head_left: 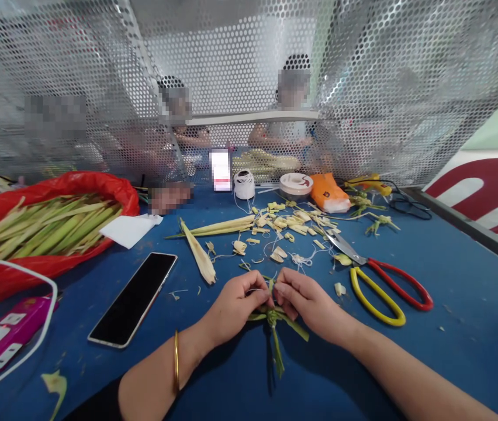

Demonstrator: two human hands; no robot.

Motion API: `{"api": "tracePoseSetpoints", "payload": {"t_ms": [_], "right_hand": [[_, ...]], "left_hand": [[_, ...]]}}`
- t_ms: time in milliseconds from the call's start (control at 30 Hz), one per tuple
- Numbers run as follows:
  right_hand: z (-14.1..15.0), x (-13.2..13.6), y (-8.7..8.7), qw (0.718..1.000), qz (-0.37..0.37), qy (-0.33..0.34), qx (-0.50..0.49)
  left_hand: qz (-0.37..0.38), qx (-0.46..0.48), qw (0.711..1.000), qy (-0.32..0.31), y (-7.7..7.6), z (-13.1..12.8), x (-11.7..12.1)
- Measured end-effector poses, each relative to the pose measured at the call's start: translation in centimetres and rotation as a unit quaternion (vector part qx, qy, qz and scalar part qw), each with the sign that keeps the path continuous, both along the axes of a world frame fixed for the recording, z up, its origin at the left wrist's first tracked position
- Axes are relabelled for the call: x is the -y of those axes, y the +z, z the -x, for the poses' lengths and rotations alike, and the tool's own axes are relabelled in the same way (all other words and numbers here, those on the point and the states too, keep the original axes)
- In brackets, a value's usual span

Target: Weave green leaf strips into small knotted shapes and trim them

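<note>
Two hands meet low in the middle of the frame, over a blue counter [459, 263]. The left hand [242, 295] and the right hand [304, 295] are close to each other, with thumbs and fingers pinched on the top part of a green leaf piece [272, 318]. It has a knot in the middle and strips that stick out — one hangs down toward the bottom of the frame. A bit of thin string seems to be by the fingers, but it is hard to tell which hand has it. A gold bracelet [176, 362] is on the left arm.

Big scissors [363, 258] lie open at the right, with one red handle and one yellow handle. Little cut bits [295, 222] are spread out above the hands, and a pale leaf [200, 257] lies to the left of them. A black phone [132, 299] lies left of the left hand. At the left edge is a red bag [25, 278] full of long leaves [47, 225].

Near the back — upper middle of the frame — are white string [244, 186], a roll of tape [296, 184] and an orange pack [328, 193].
</note>
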State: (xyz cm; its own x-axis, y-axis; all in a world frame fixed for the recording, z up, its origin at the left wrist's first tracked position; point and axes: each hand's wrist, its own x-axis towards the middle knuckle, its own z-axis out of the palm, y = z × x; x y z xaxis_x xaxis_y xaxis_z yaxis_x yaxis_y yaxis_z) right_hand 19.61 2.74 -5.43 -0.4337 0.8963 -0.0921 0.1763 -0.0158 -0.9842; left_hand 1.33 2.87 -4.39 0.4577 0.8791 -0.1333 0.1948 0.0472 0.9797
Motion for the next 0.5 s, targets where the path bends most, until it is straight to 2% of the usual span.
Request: {"api": "tracePoseSetpoints", "payload": {"t_ms": [233,500], "right_hand": [[-0.48,0.07,0.4,0.979,-0.114,0.025,0.166],[-0.66,0.35,0.34,0.966,-0.16,0.033,0.201]], "left_hand": [[-0.003,0.001,1.0,0.013,0.06,0.13,-0.04],[-0.024,-0.024,0.999,0.015,-0.12,0.19,-0.13]]}}
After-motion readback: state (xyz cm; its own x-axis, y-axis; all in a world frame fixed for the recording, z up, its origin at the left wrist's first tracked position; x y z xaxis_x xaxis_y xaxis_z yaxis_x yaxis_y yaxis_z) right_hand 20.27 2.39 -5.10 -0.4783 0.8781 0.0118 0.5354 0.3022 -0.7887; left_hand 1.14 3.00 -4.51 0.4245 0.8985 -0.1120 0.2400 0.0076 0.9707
